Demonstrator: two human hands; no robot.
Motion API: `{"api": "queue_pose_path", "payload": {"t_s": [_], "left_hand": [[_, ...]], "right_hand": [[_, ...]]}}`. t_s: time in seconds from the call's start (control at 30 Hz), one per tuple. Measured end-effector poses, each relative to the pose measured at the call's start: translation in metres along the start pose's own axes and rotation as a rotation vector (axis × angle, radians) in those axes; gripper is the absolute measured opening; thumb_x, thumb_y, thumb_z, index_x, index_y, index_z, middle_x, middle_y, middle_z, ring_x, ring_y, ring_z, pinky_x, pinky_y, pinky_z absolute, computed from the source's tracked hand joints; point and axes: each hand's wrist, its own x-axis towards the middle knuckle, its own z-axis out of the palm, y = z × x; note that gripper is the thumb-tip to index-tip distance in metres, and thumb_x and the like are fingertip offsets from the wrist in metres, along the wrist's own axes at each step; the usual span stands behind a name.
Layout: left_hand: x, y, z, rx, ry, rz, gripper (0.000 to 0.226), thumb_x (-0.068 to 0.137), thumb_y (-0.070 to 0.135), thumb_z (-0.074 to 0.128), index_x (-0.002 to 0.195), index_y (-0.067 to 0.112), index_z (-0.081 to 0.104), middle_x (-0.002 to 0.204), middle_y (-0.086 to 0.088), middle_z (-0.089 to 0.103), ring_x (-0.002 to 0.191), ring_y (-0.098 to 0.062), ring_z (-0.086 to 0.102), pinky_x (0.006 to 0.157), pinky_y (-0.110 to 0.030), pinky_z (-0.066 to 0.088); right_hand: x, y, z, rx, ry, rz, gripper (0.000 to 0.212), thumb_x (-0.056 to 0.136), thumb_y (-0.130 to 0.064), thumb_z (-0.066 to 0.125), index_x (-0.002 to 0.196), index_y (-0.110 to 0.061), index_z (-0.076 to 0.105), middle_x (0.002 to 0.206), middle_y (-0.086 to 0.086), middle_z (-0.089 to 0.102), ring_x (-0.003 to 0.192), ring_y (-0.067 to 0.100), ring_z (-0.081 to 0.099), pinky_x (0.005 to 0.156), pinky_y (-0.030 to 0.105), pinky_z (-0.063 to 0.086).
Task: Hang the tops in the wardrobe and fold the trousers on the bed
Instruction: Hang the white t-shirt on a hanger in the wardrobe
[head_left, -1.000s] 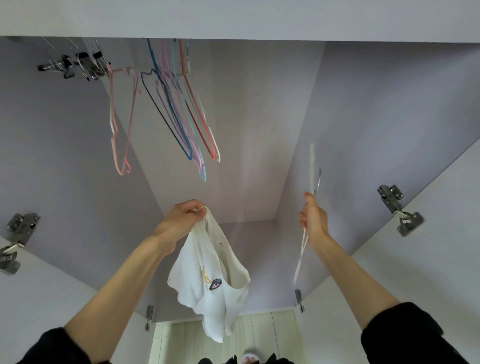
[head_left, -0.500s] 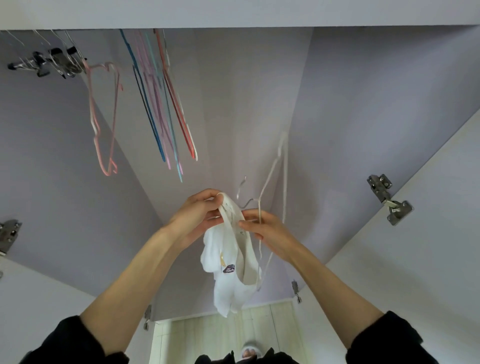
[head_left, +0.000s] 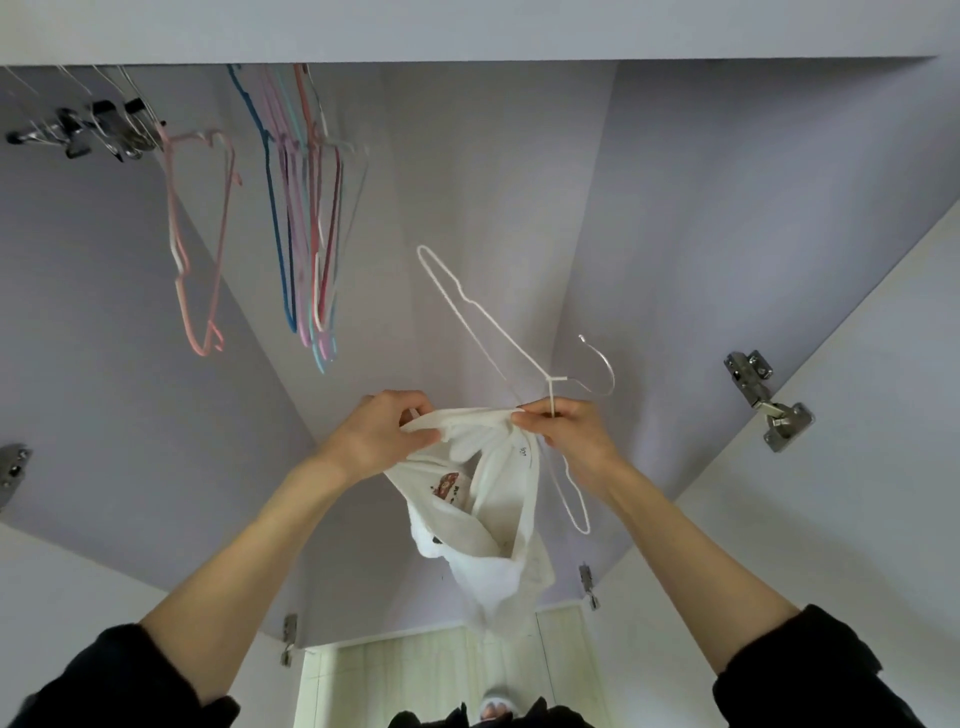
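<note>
Step in hand, as judged: dressing a white top (head_left: 488, 525) onto a white hanger (head_left: 470, 306) in front of the open wardrobe (head_left: 727, 218). Left hand (head_left: 382, 436) is pinching the neckline edge, fingers curled on the cloth. Right hand (head_left: 563, 428) is gripping the hanger stem just below its hook and is also nipping the other side of the neckline. Top is hanging between the two hands, body drooping toward the floor (head_left: 415, 675); one hanger shoulder is pointing up and away, the other is dangling beside the cloth, outside it. Next move probably calls for feeding one hanger shoulder into the stretched neck opening.

Hard to make out: the rail is cut off above the coloured hangers (head_left: 306, 234); bed and trousers are not showing; print on the top is partly folded under
</note>
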Motion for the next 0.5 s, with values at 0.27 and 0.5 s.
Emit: {"api": "queue_pose_path", "payload": {"t_s": [0.27,0.5], "left_hand": [[0.001,0.019,0.003,-0.435,-0.031,-0.141,0.008,0.087,0.018,0.063,0.086,0.011,0.068,0.077,-0.002,0.063,0.071,-0.014,0.056,0.066,-0.021,0.043],[0.007,0.012,0.005,-0.494,-0.078,-0.228,0.010,0.082,0.024,0.070,0.082,0.014,0.071,0.070,0.004,0.069,0.063,-0.007,0.063,0.060,-0.020,0.048]], "right_hand": [[-0.006,0.006,-0.019,0.039,0.124,-0.099,0.042,0.077,-0.055,0.065,0.051,-0.022,0.062,0.052,-0.005,0.036,0.049,0.006,0.033,0.054,0.020,0.027],[0.000,0.000,-0.048,0.198,0.314,-0.086,0.044,0.099,-0.045,0.035,0.072,-0.014,0.050,0.041,-0.012,0.026,0.038,0.005,0.024,0.048,0.023,0.026]]}}
